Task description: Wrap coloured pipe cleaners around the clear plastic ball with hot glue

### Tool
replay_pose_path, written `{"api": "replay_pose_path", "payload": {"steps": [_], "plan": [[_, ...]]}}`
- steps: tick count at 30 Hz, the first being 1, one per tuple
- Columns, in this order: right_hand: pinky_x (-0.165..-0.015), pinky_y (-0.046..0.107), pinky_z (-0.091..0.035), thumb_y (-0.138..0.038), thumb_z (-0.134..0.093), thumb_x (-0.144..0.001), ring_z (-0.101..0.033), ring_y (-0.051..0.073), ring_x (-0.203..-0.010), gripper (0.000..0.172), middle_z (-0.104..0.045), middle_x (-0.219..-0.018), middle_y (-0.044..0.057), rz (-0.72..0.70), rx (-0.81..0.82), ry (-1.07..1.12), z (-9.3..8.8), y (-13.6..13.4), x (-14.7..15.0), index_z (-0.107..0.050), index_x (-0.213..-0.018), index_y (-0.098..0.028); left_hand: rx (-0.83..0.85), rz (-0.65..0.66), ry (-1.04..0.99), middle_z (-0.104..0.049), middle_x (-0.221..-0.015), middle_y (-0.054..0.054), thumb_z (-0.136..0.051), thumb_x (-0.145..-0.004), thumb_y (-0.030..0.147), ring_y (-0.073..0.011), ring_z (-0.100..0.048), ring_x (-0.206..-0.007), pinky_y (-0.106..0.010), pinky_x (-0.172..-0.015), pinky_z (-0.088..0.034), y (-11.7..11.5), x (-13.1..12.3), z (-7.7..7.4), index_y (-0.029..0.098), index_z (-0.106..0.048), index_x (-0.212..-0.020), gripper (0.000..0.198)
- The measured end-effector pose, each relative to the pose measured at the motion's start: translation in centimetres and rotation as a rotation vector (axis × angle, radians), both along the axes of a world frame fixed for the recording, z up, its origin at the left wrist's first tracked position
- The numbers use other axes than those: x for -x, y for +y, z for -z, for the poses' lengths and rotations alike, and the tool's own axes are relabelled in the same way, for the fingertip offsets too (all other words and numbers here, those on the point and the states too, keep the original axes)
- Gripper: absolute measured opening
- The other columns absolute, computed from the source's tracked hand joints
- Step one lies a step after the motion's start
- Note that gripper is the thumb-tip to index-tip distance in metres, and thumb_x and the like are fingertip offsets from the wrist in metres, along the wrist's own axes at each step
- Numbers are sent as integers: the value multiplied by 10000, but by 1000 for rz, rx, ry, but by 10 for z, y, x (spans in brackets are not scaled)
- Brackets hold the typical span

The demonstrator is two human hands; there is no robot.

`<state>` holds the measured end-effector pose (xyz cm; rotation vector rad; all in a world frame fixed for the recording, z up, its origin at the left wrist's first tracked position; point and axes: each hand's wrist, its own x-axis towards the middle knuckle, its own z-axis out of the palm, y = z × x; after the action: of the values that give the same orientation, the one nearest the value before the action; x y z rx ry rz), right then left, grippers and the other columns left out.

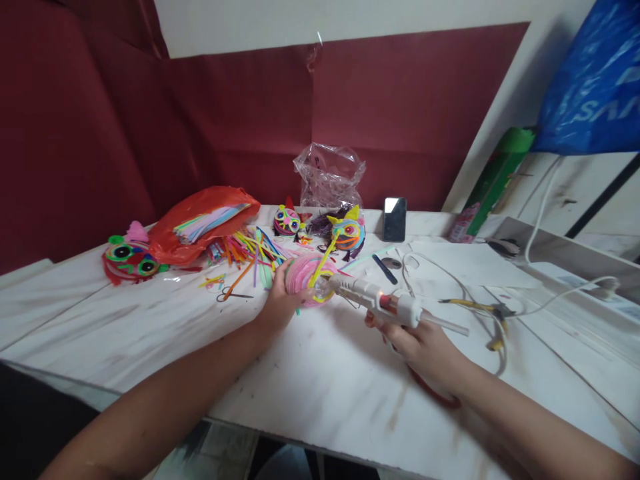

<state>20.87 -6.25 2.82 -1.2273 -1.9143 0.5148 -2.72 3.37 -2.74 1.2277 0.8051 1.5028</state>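
Note:
My left hand [281, 298] is closed around the left side of a round pink craft piece [301, 275] that has yellow pipe cleaner strips on its face. In my right hand [413, 337] is a white hot glue gun [367, 295], with a clear glue stick [450, 325] sticking out of its back end. The glue gun's nozzle points left and reaches the right part of the pink piece; whether it touches cannot be told. A small orange light glows on the gun. My fingers hide part of the gun's handle and the pink piece's left edge.
Colourful decorated faces stand at the left [131, 257] and back. Loose pipe cleaners [250, 250] spill from a red plastic bag [200, 220]. Scissors [235, 295] lie left of my left hand. A phone [395, 220] leans at the back; white cables [450, 283] and yellow-handled pliers [470, 305] lie right.

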Motion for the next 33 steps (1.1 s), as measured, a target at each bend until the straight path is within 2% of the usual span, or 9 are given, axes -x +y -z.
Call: {"api": "replay_pose_path", "payload": {"steps": [5, 12, 17, 23, 33], "plan": [[-614, 295, -504, -370, -468, -865, -609, 196, -691, 244, -607, -658, 13, -10, 12, -22, 0, -1, 0, -653, -820, -216, 32, -8, 33, -534, -1310, -97, -814, -570, 223, -291, -532, -1205, -405, -989, -451, -4, -3, -8, 233, -429, -1286, 813], [-635, 300, -507, -352, -472, -852, -610, 194, -702, 219, -638, -710, 21, 2, -9, -17, 0, 0, 1, -625, -777, -215, 29, -7, 52, -525, -1321, -110, -825, -564, 258, -295, -536, -1204, -424, -1008, -444, -3, -2, -8, 225, -387, -1316, 871], [-593, 293, -495, -377, -473, -852, -590, 193, -655, 235, -585, -622, 7, -11, -6, -25, 0, -1, 1, -627, -770, -220, 30, -27, 77, -498, -1348, -120, -828, -552, 260, -316, -505, -1242, -435, -1034, -421, -6, -2, -11, 222, -388, -1316, 883], [-586, 283, -477, -347, -441, -845, -571, 184, -647, 218, -531, -583, -9, -10, -10, -16, -1, -1, 2, -588, -736, -228, 16, -36, 40, -533, -1305, -97, -831, -533, 238, -292, -546, -1189, -414, -995, -453, -6, -3, -12, 235, -410, -1293, 868], [-563, 286, -471, -345, -450, -829, -571, 187, -639, 222, -570, -601, 4, 39, -5, -4, -1, 1, 1, -595, -724, -214, 6, -37, 7, -592, -1243, -74, -816, -551, 214, -263, -586, -1138, -371, -929, -501, -2, -1, -7, 248, -419, -1291, 841]]}}
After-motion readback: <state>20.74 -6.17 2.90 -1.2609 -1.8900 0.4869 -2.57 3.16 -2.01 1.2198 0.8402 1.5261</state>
